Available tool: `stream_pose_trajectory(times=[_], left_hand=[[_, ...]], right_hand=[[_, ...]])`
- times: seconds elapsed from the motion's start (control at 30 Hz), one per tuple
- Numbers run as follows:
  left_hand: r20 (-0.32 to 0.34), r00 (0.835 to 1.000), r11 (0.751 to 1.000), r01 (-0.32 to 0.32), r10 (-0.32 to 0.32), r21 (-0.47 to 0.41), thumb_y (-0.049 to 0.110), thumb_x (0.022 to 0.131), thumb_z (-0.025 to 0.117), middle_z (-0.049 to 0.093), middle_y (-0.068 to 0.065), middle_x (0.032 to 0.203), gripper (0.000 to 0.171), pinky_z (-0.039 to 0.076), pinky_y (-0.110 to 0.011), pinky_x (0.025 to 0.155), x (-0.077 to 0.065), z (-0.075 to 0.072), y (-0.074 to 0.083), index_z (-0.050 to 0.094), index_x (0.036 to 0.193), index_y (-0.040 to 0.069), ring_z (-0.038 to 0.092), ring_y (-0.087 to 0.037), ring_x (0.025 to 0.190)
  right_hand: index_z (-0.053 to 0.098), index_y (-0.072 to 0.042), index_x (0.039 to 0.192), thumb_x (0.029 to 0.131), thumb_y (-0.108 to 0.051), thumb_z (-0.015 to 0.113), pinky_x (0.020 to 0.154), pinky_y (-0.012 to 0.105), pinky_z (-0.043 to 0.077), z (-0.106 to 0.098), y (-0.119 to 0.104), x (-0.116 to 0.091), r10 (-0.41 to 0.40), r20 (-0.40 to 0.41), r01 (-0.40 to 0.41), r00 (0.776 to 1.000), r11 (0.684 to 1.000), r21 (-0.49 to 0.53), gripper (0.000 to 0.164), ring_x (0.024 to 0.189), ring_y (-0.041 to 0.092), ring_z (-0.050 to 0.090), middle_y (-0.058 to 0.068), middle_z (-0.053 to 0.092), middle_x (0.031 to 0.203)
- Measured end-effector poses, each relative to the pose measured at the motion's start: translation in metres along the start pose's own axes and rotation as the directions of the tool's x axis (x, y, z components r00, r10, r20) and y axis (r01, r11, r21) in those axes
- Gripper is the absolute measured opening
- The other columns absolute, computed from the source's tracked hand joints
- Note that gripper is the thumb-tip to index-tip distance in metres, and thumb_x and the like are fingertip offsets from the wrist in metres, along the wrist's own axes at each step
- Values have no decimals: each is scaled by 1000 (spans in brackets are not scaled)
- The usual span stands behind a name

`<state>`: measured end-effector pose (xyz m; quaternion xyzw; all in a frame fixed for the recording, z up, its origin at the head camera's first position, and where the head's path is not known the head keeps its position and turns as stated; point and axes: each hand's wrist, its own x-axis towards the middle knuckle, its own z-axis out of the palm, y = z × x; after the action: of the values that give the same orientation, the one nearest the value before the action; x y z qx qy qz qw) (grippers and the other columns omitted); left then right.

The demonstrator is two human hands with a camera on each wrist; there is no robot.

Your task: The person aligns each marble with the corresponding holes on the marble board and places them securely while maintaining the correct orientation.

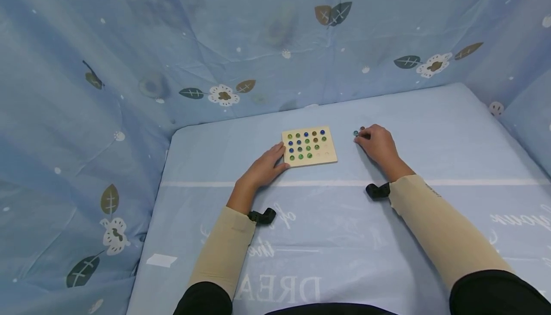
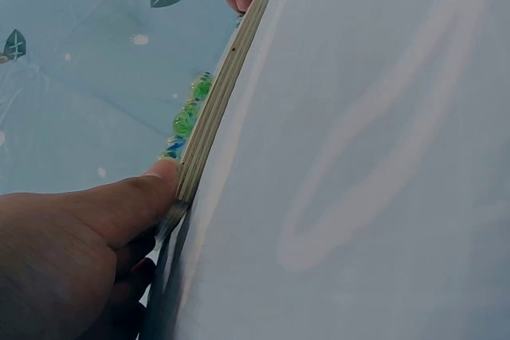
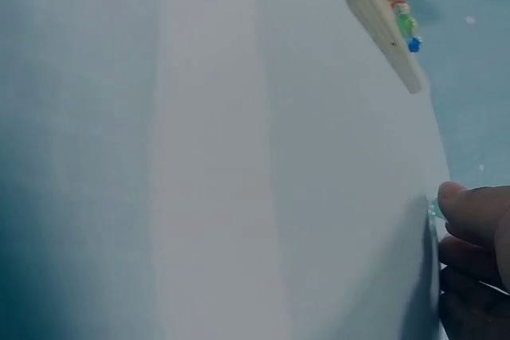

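Note:
A square pale wooden board lies on the blue cloth, with rows of green, blue and amber glass marbles on it. Two hollows at its front right corner hold no marble. My left hand rests against the board's left side, fingers along that edge and thumb at the near corner. To the right of the board, my right hand pinches a pale teal glass marble between thumb and fingertips. Close beside those fingertips sits a brownish marble. The other right fingers curl low, partly hidden.
Blue patterned cloth hangs behind and at the sides of the cloth-covered surface. A white stripe crosses it in front of the board. A pale patch lies near the left edge. Dark wrist cameras jut from both sleeves.

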<state>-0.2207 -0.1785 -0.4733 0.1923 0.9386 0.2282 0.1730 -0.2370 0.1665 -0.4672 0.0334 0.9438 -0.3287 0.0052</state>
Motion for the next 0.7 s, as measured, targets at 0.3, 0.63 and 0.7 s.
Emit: stream_pose_trajectory(times=[0.3, 0.63, 0.7], left_hand=[[-5, 1000, 1000, 5, -5, -1, 46, 101, 50, 10, 2, 166, 73, 17, -42, 124, 0, -1, 0, 17, 158, 17, 11, -20, 153], [-6, 1000, 1000, 8, -8, 3, 47, 101, 50, 10, 2, 166, 73, 18, -42, 124, 0, 0, -1, 16, 159, 18, 12, -21, 153], [-6, 1000, 1000, 11, -11, 1, 47, 101, 50, 10, 2, 166, 73, 18, -42, 124, 0, -1, -1, 16, 159, 18, 12, -21, 153]], right_hand=[[67, 3, 119, 96, -19, 65, 105, 56, 42, -1, -11, -5, -52, 13, 52, 999, 998, 29, 32, 125, 41, 52, 24, 60, 127], [70, -1, 118, 95, -20, 67, 107, 53, 42, 17, -39, -13, -167, 44, 165, 985, 985, 48, 30, 124, 36, 55, 18, 65, 125], [70, -2, 117, 94, -21, 68, 105, 53, 44, 21, -42, -15, -195, 55, 192, 979, 980, 54, 29, 123, 35, 56, 17, 66, 124]])
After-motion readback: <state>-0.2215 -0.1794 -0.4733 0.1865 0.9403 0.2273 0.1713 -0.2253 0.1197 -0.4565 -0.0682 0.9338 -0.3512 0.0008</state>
